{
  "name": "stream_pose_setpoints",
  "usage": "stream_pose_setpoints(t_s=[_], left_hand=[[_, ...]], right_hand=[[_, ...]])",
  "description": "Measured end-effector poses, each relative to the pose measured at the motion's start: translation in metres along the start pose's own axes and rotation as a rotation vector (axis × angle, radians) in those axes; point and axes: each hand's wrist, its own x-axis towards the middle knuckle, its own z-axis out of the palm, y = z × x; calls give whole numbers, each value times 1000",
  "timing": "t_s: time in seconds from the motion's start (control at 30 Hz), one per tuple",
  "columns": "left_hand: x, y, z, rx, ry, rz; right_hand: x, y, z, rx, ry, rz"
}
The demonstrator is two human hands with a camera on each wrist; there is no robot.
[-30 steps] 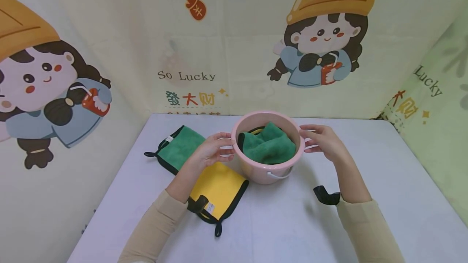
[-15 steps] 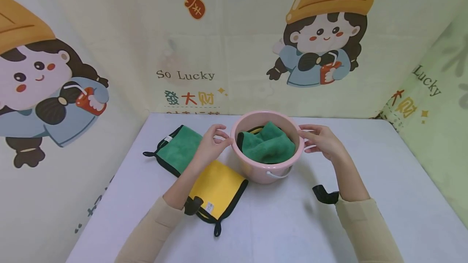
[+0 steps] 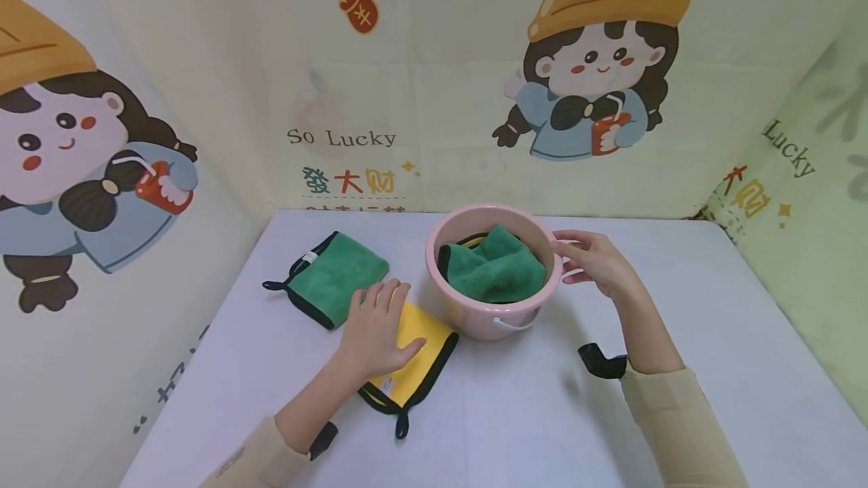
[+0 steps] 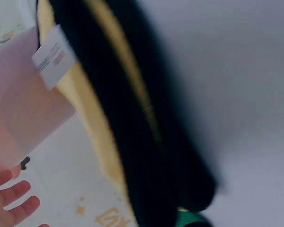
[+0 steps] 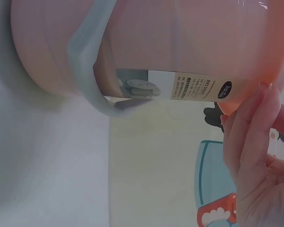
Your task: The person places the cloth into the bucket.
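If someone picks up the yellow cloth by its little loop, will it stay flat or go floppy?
Probably floppy: the yellow cloth looks like soft fabric, and the green cloth in the bucket is rumpled. It may unfold too, since its black edge shows doubled layers in the left wrist view.

A hand could pass over the white tabletop (image 3: 522, 428) at the head view's lower centre, between the sleeves (image 3: 681, 428). The pink bucket (image 3: 468, 318) blocks the centre, its mouth largely filled by a crumpled green towel (image 3: 498, 269). The left hand (image 3: 376, 330) partly covers the yellow towel (image 3: 435, 336); the right hand (image 3: 595, 258) obstructs the bucket's right rim.
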Motion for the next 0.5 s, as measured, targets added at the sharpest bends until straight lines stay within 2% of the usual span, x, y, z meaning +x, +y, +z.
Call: stream_pose_setpoints(t_s=[0.2, 0.5], left_hand=[[-19, 4, 15, 68, -197, 4], [-32, 11, 29, 62, -363, 22]], right_hand=[[0, -1, 0, -10, 0, 1], [1, -2, 2, -25, -1, 8]])
